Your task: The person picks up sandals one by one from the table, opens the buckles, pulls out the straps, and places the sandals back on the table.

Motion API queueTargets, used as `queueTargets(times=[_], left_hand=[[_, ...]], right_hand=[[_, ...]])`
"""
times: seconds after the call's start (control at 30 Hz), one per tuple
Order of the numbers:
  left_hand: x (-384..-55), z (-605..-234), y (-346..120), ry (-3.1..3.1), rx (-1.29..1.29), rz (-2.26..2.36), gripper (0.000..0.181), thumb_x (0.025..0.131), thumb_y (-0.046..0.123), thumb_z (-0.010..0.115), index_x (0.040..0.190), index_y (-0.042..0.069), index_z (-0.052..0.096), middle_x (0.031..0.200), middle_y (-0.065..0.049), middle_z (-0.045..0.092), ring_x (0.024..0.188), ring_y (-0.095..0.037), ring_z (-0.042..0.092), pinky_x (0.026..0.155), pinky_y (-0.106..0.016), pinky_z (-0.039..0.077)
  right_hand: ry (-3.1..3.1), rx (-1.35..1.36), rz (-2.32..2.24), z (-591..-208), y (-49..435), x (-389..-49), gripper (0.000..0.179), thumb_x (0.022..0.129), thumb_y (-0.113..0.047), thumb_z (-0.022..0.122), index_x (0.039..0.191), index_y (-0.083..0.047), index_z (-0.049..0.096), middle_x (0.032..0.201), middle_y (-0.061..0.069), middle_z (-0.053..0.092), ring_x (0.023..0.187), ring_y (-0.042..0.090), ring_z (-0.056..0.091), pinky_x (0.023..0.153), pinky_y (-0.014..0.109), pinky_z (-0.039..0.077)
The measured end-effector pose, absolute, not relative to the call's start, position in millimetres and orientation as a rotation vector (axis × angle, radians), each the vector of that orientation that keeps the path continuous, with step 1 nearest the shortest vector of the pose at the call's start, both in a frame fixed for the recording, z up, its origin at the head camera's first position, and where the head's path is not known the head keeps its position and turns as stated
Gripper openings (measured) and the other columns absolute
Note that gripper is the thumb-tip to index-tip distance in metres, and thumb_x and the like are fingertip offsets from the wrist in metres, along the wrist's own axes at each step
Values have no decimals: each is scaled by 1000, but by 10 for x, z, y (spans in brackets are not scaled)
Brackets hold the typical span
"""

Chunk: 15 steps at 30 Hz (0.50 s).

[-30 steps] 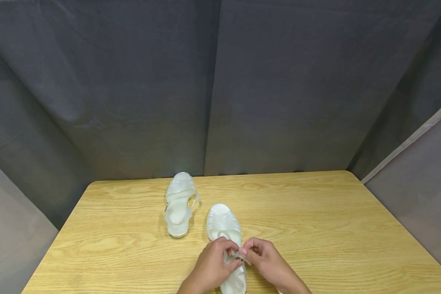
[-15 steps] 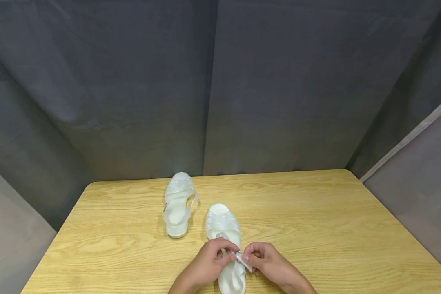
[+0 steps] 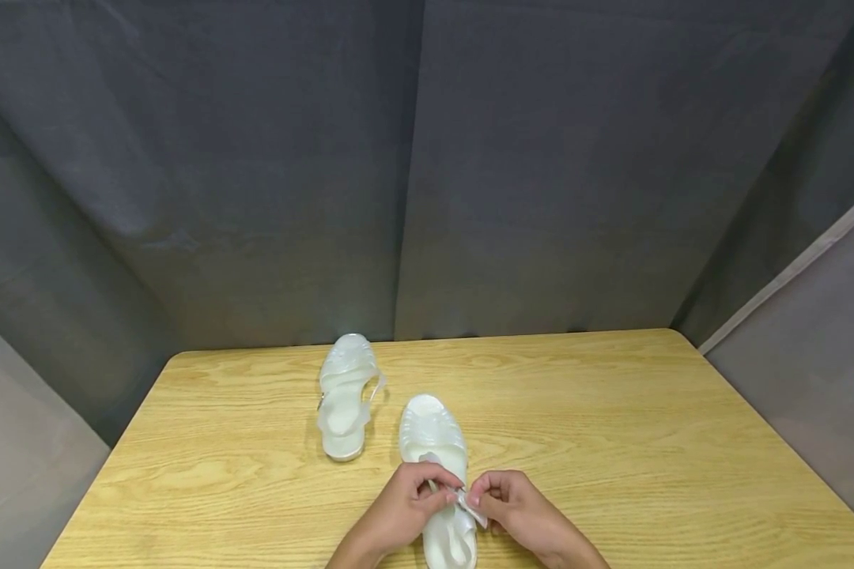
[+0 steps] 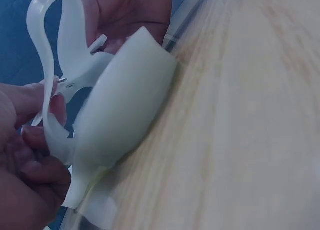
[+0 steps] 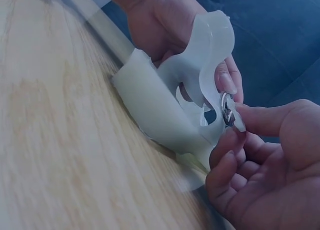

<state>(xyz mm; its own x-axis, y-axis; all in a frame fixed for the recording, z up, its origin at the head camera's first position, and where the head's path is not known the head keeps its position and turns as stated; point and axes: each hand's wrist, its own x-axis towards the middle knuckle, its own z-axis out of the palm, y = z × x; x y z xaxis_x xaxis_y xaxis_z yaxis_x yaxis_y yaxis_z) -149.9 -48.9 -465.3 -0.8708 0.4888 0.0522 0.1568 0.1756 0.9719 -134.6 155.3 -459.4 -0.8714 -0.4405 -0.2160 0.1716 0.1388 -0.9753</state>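
A translucent white jelly sandal (image 3: 432, 431) rests on the table near its front, toe pointing away. My left hand (image 3: 398, 510) pinches its ankle strap by the metal buckle (image 5: 228, 108), thumb and forefinger curled. From the other side my right hand (image 3: 519, 510) pinches the strap's free end (image 5: 241, 122) between thumb and forefinger. Seen in the left wrist view, the heel strap (image 4: 42, 29) stands up in a loop above the sole. Whether the strap is through the buckle cannot be made out.
The matching white sandal (image 3: 344, 395) lies farther back and to the left, its strap sticking out on the right side. Grey curtains (image 3: 256, 174) hang behind the wood-grain table (image 3: 612, 411) and at both sides.
The strap's free end has been drawn down and to the right by my right hand. My left fingers have shifted slightly at the buckle. The other sandal has stayed put.
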Motion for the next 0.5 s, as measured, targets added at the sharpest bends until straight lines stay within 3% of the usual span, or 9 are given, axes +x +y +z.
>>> queueTargets(times=[0.5], left_hand=[[-1451, -4645, -484, 2251, 683, 1738, 11, 88, 17, 65, 97, 15, 70, 83, 7, 55, 69, -3, 42, 60, -17, 38]], right_hand=[[1961, -202, -1829, -4605, 1493, -1338, 23, 92, -21, 59, 92, 2, 59, 78, -1, 56, 68, 9, 49, 57, 19, 42]])
